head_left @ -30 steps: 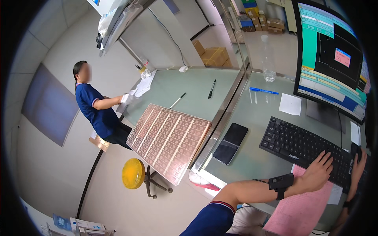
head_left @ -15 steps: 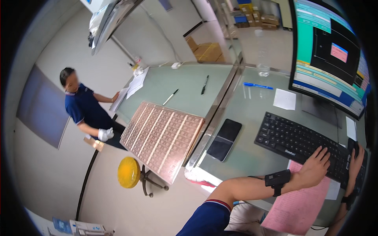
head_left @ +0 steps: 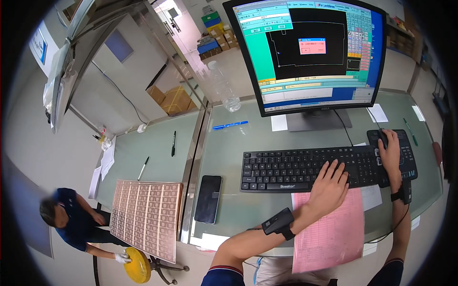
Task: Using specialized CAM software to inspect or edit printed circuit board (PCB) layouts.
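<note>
Watching from far off, I judge the work on screen to be partway along: a black drawing window (head_left: 312, 62) is up on the monitor (head_left: 312, 85) at the far edge of the desk (head_left: 229, 157), and a pink pop-up box (head_left: 312, 46) sits over it, not yet cleared. That box is all I can see left; beyond it I cannot tell. My left hand (head_left: 328, 188) lies spread on the right half of the keyboard (head_left: 281, 169), fingers loosely apart, gripping nothing. My right hand (head_left: 390, 155) is curled lightly over the mouse (head_left: 383, 139), at the far left corner of its pad (head_left: 407, 159), towards the desk's right edge. The keyboard lies mid-desk, and from its front a pink sheet (head_left: 329, 238) runs past the near edge.

Counting, I get one monitor, one keyboard, one mouse, one pad, one pink sheet, one phone (head_left: 208, 199) near the near left corner, one bottle (head_left: 224, 90) by the far left corner, and two pens: a blue pen (head_left: 230, 126) near that corner and a green pen (head_left: 410, 132) along the right edge
</note>
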The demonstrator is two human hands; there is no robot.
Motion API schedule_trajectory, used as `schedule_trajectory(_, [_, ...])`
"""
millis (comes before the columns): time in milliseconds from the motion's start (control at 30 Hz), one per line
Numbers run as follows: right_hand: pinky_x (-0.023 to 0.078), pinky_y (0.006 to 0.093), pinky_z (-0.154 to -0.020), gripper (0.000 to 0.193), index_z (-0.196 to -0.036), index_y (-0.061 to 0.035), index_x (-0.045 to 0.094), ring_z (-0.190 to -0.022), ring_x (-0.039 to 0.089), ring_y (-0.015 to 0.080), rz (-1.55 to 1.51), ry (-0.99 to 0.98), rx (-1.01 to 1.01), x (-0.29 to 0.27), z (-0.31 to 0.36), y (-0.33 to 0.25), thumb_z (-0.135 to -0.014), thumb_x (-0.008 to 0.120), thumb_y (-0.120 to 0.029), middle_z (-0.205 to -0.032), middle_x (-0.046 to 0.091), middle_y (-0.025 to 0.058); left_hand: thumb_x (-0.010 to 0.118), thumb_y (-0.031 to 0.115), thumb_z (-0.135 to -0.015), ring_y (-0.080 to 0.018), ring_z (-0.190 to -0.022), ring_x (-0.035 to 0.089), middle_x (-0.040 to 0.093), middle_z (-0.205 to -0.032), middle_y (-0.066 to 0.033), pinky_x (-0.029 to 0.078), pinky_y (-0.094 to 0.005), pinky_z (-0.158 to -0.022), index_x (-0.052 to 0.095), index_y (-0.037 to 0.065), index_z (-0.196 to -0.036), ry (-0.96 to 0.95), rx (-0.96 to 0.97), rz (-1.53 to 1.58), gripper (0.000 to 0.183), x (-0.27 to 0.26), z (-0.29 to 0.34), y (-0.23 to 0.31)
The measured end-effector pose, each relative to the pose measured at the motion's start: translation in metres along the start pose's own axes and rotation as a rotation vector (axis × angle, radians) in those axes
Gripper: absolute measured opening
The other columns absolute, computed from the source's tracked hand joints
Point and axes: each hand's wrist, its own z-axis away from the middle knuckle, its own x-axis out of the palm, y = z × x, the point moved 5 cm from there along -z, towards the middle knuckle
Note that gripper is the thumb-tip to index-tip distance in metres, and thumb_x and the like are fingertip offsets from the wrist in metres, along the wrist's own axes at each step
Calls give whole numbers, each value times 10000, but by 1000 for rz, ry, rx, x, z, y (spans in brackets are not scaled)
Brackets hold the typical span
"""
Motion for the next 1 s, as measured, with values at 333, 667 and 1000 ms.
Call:
schedule_trajectory(333, [471, 447, -1046, 373, -1292, -27, 615, -1220, 572, 414, 34, 57, -6, 1, 2, 2, -931, 677, -95, -1314, 583, 195, 641, 224, -948, -396, -1368, 515, 619, -1374, -224, 338, -529, -1199, 695, -22, -1204, 11, 17, -8, 360, -3, 0, 1])
schedule_trajectory(667, [467, 449, -1056, 381, -1293, -20, 617, -1234, 559, 409, 5, 35, 24, -4, 2, -5, -932, 684, -121, -1327, 576, 198, 645, 231, -951, -392, -1349, 531, 629, -1366, -222, 354, -523, -1188, 694, -21, -1203, 3, 28, -55, 359, -5, -2, 2])
schedule_trajectory(1000, [467, 454, -1051, 381, -1295, -22, 612, -1214, 562, 409, -1, 32, 28, -6, 3, -5, -932, 679, -117, -1327, 570, 194, 649, 235, -952, -395, -1349, 532, 629, -1365, -227, 356, -528, -1187, 694, -24, -1198, 0, 48, -50, 360, -6, -4, 4])
